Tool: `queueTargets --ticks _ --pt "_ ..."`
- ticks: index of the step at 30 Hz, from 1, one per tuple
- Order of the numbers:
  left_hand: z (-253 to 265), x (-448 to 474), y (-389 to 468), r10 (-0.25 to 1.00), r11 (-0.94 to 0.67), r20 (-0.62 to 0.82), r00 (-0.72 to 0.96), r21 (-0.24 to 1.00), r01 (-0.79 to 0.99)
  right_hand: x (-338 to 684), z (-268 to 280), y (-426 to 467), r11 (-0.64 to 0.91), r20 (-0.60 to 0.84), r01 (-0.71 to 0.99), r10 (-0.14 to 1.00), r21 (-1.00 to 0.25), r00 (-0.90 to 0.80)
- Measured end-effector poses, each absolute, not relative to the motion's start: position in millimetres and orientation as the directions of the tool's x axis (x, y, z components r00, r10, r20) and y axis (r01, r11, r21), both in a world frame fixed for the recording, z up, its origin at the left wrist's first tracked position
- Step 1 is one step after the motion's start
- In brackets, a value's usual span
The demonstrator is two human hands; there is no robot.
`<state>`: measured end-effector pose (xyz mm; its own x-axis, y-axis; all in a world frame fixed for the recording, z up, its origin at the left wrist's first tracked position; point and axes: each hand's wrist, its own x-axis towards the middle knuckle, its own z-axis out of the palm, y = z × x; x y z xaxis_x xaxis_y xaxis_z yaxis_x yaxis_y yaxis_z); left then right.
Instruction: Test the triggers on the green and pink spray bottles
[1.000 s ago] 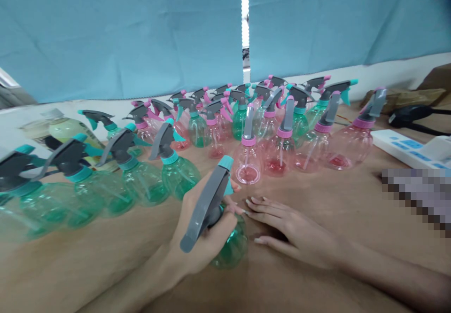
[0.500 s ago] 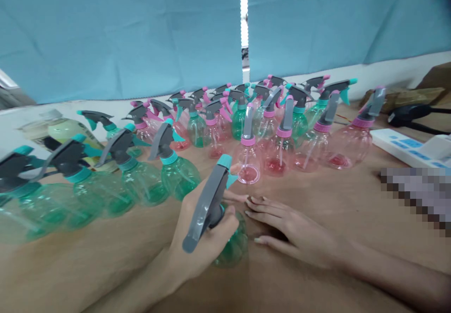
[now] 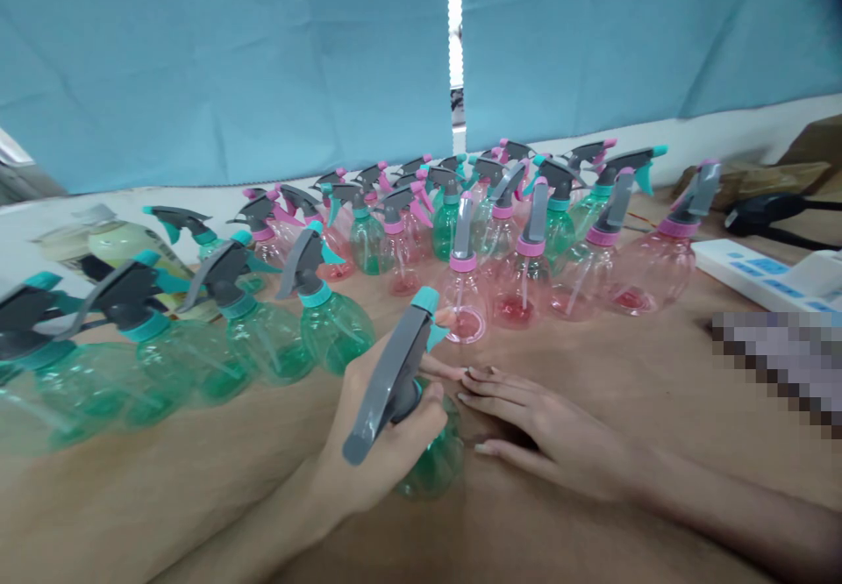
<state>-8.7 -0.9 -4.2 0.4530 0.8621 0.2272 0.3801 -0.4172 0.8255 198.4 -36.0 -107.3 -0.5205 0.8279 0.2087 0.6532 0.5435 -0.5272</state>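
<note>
My left hand (image 3: 368, 472) is wrapped around the neck of a green spray bottle (image 3: 431, 466) with a grey and teal trigger head, low in the middle of the view. One of its fingers stretches out behind the bottle toward my right hand (image 3: 543, 422). That right hand lies on the table just right of the bottle, fingers extended and holding nothing. Its fingertips meet or nearly meet the left finger. Beyond the hands stands a pink spray bottle (image 3: 453, 295), and left of them a green spray bottle (image 3: 338, 330).
Several green spray bottles line the left of the brown table (image 3: 631, 373), with pink and green ones grouped at the back. A white power strip (image 3: 743, 273) and a pixelated object (image 3: 782, 356) lie at right. A yellowish bottle (image 3: 132, 246) stands back left, before a blue cloth (image 3: 263, 67).
The held spray bottle's head has shifted very slightly to the right and up with my left hand. My right hand and the other bottles have stayed put.
</note>
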Motion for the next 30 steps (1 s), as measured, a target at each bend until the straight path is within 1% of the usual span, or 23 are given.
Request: queueTargets --ticks 4,7,13,21,30 --pt "-5.7 -9.1 -0.4 0.871 -0.396 0.200 0.448 0.826 0.401 198.8 -107.6 -35.1 0.541 0.188 0.671 0.829 -0.507 -0.527" --pt "-5.8 -9.3 -0.3 0.861 -0.422 0.229 0.454 0.819 0.388 198.9 -108.8 -35.3 0.545 0.185 0.680 0.828 -0.490 -0.530" --pt "-4.4 -8.9 -1.4 0.863 -0.421 0.237 0.445 0.825 0.377 198.6 -109.2 -36.6 0.546 0.219 0.652 0.828 -0.525 -0.517" --pt "-6.1 -10.0 -0.6 0.853 -0.440 0.264 0.451 0.828 0.348 198.1 -106.8 -36.4 0.546 0.197 0.667 0.827 -0.507 -0.527" --pt "-1.6 -8.7 -1.1 0.868 -0.406 0.228 0.441 0.838 0.364 198.6 -107.4 -36.2 0.553 0.224 0.653 0.824 -0.518 -0.520"
